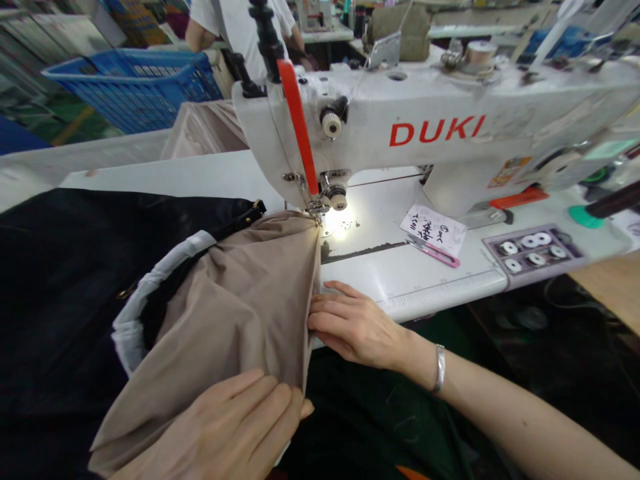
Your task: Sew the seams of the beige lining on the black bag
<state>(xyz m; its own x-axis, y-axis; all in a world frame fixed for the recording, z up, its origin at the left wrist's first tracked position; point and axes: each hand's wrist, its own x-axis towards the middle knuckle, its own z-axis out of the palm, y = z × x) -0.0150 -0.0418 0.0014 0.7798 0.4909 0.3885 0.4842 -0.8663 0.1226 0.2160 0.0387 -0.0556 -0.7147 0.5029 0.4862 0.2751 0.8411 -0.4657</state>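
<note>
A beige fabric panel (235, 313) runs from under the presser foot (315, 208) of a white DUKI sewing machine (430, 127) down towards me. My right hand (353, 327), with a silver bangle (439, 369) on its wrist, pinches the panel's right folded edge. My left hand (235, 427) lies over the panel's lower part, its fingers curled around that edge. Joined to the beige is a dark navy fabric (65, 300), with a white strip (145, 300) along the seam between them. The needle is hidden in the fabric at the foot.
A lamp lights the white machine table (420, 287), which has a ruler scale on its front edge. On it lie pink-handled thread snips (434, 253), a handwritten paper slip (433, 230) and a tray of bobbins (533, 252). A blue plastic basket (133, 87) and a person in a white shirt (240, 27) are behind.
</note>
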